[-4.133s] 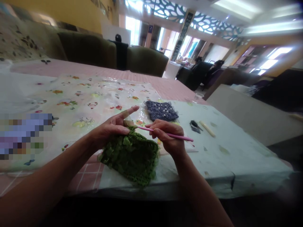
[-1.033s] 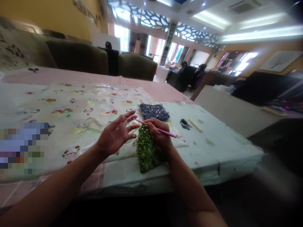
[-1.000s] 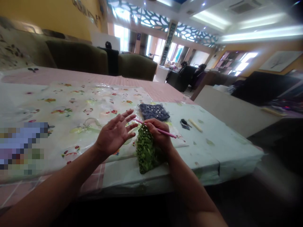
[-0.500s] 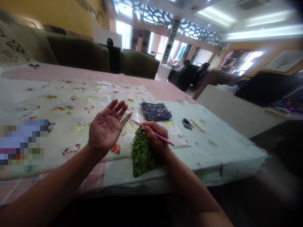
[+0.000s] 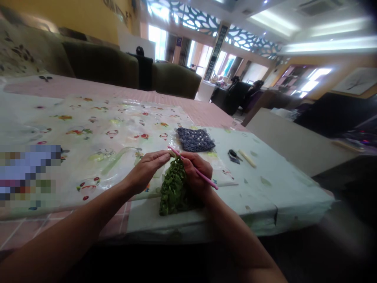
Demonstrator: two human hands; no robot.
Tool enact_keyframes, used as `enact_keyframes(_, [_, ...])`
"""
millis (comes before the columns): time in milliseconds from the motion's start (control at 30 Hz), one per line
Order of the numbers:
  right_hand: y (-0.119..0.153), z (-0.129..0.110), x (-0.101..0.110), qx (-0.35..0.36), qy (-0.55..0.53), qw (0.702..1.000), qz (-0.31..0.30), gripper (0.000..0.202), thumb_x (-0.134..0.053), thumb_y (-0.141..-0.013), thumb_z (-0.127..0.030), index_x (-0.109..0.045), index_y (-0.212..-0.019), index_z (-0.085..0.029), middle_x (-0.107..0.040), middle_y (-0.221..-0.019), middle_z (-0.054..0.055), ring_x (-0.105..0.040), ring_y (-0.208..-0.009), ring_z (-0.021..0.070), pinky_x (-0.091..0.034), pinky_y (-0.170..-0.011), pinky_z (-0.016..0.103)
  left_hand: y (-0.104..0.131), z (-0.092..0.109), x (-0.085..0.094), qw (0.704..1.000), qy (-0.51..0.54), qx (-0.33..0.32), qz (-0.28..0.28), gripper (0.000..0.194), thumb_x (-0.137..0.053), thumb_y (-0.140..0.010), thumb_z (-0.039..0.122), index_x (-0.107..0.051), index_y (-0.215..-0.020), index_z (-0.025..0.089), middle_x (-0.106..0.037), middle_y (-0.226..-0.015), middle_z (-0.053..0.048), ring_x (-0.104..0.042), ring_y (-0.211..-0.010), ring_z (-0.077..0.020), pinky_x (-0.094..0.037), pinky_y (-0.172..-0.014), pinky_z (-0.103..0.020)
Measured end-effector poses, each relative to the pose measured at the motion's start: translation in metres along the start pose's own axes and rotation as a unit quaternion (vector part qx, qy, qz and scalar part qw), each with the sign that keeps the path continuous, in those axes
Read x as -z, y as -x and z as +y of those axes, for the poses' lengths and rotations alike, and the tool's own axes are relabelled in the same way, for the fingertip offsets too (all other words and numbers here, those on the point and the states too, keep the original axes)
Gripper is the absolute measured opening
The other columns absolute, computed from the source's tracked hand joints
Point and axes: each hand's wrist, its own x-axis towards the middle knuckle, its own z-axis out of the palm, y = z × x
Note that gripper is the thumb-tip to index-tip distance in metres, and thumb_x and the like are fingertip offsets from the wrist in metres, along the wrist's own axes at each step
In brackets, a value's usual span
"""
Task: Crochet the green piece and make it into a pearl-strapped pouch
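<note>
My right hand point(image 5: 198, 171) is closed round a pink crochet hook point(image 5: 206, 179), whose tip points up and left. Below its fingers hangs a green crocheted piece point(image 5: 172, 188), ruffled and thick, down to the table's front. My left hand point(image 5: 150, 167) pinches a short green strand at the top edge of that piece, close to the hook's tip. A pale green ribbon yarn point(image 5: 116, 160) trails over the tablecloth behind the left hand; where it runs past the fingers is hidden.
Beyond my hands lies a dark blue-grey crocheted piece point(image 5: 196, 140) with white beads. To its right are a small black item point(image 5: 233, 155) and a cream stick point(image 5: 246, 158). A blurred-out blue object point(image 5: 29, 169) is at left. Chairs point(image 5: 176, 79) stand across the table.
My left hand was raised and open, palm showing; it has come down and right and closed on the strand beside the hook. The right hand keeps its hold on the hook.
</note>
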Motion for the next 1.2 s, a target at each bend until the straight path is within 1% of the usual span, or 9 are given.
enact_keyframes(100, [0.001,0.0,-0.001,-0.005,0.003,1.0,0.013,0.02,-0.057,-0.092,-0.032,-0.074,-0.097,-0.022,-0.076,-0.086,0.001,-0.069,-0.074,0.0143,-0.054,-0.071,0.025,0.003,0.0,-0.006,0.984,0.158,0.075,0.027,0.038,-0.063,-0.089,0.034,-0.068,-0.125,0.022,-0.071,-0.112,-0.006,-0.061,-0.106,-0.0183,-0.042,-0.099,-0.031])
enact_keyframes(200, [0.002,0.001,-0.002,-0.005,-0.008,1.0,0.016,0.019,-0.058,-0.092,-0.032,-0.073,-0.098,-0.022,-0.075,-0.086,0.001,-0.068,-0.074,0.0145,-0.054,-0.072,0.026,0.007,0.004,-0.011,0.972,0.211,0.092,0.053,0.044,-0.064,-0.089,0.032,-0.063,-0.133,0.026,-0.07,-0.103,-0.003,-0.061,-0.091,-0.0124,-0.045,-0.086,-0.024])
enact_keyframes(300, [0.004,0.002,-0.003,0.004,-0.014,0.999,0.029,0.019,-0.058,-0.092,-0.033,-0.073,-0.099,-0.023,-0.075,-0.087,0.001,-0.068,-0.075,0.0149,-0.054,-0.072,0.027,0.009,0.009,-0.014,0.968,0.227,0.104,0.037,0.052,-0.067,-0.086,0.027,-0.058,-0.138,0.031,-0.066,-0.093,0.0,-0.058,-0.08,-0.0095,-0.045,-0.08,-0.022])
enact_keyframes(500, [0.004,-0.001,-0.003,0.073,0.015,0.997,0.036,0.024,-0.053,-0.094,-0.035,-0.072,-0.101,-0.022,-0.069,-0.08,0.002,-0.063,-0.069,0.0153,-0.052,-0.068,0.03,0.014,0.024,-0.01,0.99,0.138,0.016,-0.023,0.077,-0.071,-0.078,0.014,-0.045,-0.147,0.034,-0.059,-0.085,0.003,-0.053,-0.076,-0.0103,-0.043,-0.075,-0.022])
enact_keyframes(633, [-0.007,-0.006,-0.006,0.155,0.021,0.987,0.019,0.021,-0.051,-0.096,-0.027,-0.069,-0.106,-0.022,-0.071,-0.093,0.004,-0.066,-0.082,0.0172,-0.053,-0.075,0.032,0.016,0.038,0.002,0.996,-0.058,-0.072,0.0,0.076,-0.067,-0.079,0.012,-0.043,-0.149,0.03,-0.059,-0.088,0.001,-0.053,-0.082,-0.0128,-0.043,-0.081,-0.025])
enact_keyframes(767, [-0.019,-0.006,-0.013,0.163,0.031,0.986,0.004,0.019,-0.049,-0.096,-0.022,-0.067,-0.103,-0.021,-0.071,-0.094,0.004,-0.067,-0.086,0.0171,-0.053,-0.077,0.032,0.015,0.044,0.014,0.98,-0.163,-0.107,0.04,0.077,-0.066,-0.079,0.014,-0.042,-0.15,0.031,-0.059,-0.092,0.001,-0.049,-0.075,-0.0118,-0.043,-0.073,-0.025])
enact_keyframes(1000, [-0.017,0.002,-0.018,0.115,0.047,0.992,0.004,0.02,-0.047,-0.097,-0.023,-0.066,-0.101,-0.019,-0.071,-0.091,0.004,-0.067,-0.084,0.0161,-0.054,-0.078,0.03,0.014,0.041,0.013,0.988,-0.122,-0.094,0.031,0.067,-0.062,-0.086,0.022,-0.042,-0.149,0.03,-0.06,-0.09,0.001,-0.052,-0.078,-0.0127,-0.043,-0.075,-0.025])
enact_keyframes(1100, [-0.014,0.003,-0.018,0.139,0.048,0.989,0.002,0.019,-0.048,-0.096,-0.022,-0.066,-0.103,-0.019,-0.071,-0.091,0.004,-0.068,-0.085,0.0161,-0.055,-0.079,0.03,0.013,0.039,0.009,0.99,-0.101,-0.086,0.048,0.062,-0.058,-0.089,0.022,-0.044,-0.149,0.029,-0.059,-0.086,0.001,-0.052,-0.077,-0.0127,-0.043,-0.073,-0.025])
enact_keyframes(1200, [-0.012,0.004,-0.017,0.187,0.07,0.98,0.015,0.021,-0.049,-0.095,-0.021,-0.066,-0.108,-0.02,-0.072,-0.097,0.007,-0.069,-0.09,0.0181,-0.056,-0.081,0.032,0.012,0.039,0.006,0.994,-0.075,-0.062,0.056,0.068,-0.065,-0.081,0.016,-0.048,-0.146,0.027,-0.058,-0.082,0.002,-0.05,-0.071,-0.0116,-0.043,-0.069,-0.025])
